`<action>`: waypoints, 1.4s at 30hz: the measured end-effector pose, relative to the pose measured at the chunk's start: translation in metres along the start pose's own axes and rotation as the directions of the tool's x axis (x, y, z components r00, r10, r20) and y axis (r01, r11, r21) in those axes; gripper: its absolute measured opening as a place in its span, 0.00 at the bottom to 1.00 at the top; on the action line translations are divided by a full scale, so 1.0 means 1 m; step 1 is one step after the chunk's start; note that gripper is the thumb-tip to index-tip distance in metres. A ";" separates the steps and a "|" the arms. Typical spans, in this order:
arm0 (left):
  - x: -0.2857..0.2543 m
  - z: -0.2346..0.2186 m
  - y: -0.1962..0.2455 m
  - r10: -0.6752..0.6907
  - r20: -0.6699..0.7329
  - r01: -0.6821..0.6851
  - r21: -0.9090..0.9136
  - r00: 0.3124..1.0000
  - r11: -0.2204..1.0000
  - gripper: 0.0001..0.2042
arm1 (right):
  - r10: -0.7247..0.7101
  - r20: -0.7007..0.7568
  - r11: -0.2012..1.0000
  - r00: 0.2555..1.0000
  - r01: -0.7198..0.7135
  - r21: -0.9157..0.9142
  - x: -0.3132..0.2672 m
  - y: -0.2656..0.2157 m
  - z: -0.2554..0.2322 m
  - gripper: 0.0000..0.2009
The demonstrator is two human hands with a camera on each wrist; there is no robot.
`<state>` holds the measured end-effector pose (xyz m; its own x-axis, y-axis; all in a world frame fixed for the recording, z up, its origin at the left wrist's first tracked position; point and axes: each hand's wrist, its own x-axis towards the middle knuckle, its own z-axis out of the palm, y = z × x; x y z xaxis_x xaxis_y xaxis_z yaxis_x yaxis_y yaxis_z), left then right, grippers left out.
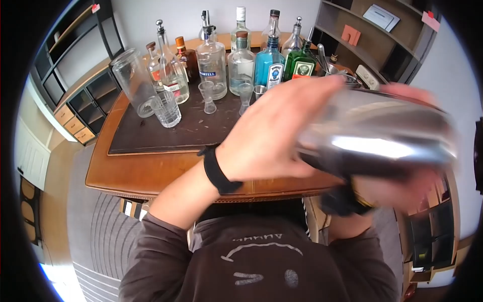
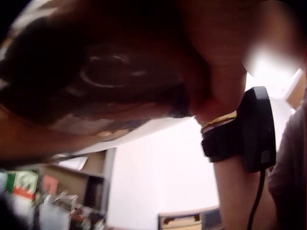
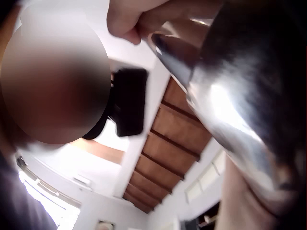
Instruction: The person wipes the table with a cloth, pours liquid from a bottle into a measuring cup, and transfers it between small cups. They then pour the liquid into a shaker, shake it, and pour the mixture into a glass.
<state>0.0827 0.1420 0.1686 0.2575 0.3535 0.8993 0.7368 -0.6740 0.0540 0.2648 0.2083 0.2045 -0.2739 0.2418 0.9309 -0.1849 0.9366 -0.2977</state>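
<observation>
A shiny metal cocktail shaker point(image 1: 387, 133) is held in the air in front of the body, lying nearly sideways and blurred in the head view. My left hand point(image 1: 274, 128) grips its left end. Under and around the right end, my right hand point(image 1: 397, 194) holds on, its fingers partly hidden by the metal. The shaker's wall point(image 2: 110, 76) fills the upper left of the left wrist view, dark and reflective. From the right wrist, its bright curved side point(image 3: 230, 103) shows close up.
Several bottles line the back of the wooden desk point(image 1: 166, 173), among them a blue one point(image 1: 269, 63) and a green one point(image 1: 302, 65). A tall mixing glass point(image 1: 133, 78), a cut-glass tumbler point(image 1: 167, 110) and a clear jigger point(image 1: 208, 98) stand at left. Shelves point(image 1: 392, 30) are behind.
</observation>
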 end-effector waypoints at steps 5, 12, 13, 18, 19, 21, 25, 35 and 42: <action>-0.041 0.016 -0.019 -0.280 0.124 0.289 -0.070 0.952 0.955 0.53 | 0.090 -0.348 0.982 0.933 -0.025 0.187 -0.025 0.053 0.041 0.22; -0.060 0.032 -0.036 -0.458 0.164 0.482 -0.163 0.874 0.861 0.52 | 0.090 -0.342 0.994 0.935 -0.063 0.091 -0.049 0.089 0.057 0.16; -0.057 0.030 -0.031 -0.439 0.155 0.459 -0.132 0.885 0.878 0.52 | 0.006 -0.330 0.989 0.944 0.043 0.142 -0.045 0.086 0.056 0.16; 0.007 0.007 -0.009 -0.002 -0.061 -0.001 -0.043 0.998 0.999 0.52 | 0.187 -0.256 0.916 0.948 -0.074 0.393 0.008 0.001 0.013 0.17; -0.015 0.008 -0.020 -0.169 0.017 0.169 -0.055 0.986 0.984 0.52 | -0.059 -0.085 0.986 0.995 0.072 0.150 0.003 0.027 0.018 0.17; -0.069 0.023 -0.040 -0.384 0.114 0.394 -0.089 0.916 0.915 0.52 | -0.077 -0.281 0.978 0.957 0.127 0.163 -0.046 0.082 0.063 0.17; 0.000 0.004 -0.009 -0.085 -0.023 0.085 -0.016 0.996 0.996 0.56 | -0.213 0.020 0.956 0.977 0.204 0.213 0.014 0.016 0.005 0.23; 0.010 -0.002 -0.016 -0.110 -0.121 0.112 0.007 0.986 0.994 0.49 | 0.058 -0.388 0.932 0.920 0.089 0.351 0.034 0.012 0.050 0.24; -0.056 0.026 -0.041 -0.472 0.050 0.474 -0.140 0.880 0.869 0.50 | -0.006 -0.328 0.929 0.945 0.127 0.348 -0.019 0.091 0.068 0.18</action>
<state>0.0539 0.1668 0.1054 -0.0901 0.6616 0.7445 0.6751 -0.5090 0.5340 0.1894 0.2716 0.1456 0.0521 0.3056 0.9507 -0.5350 0.8124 -0.2318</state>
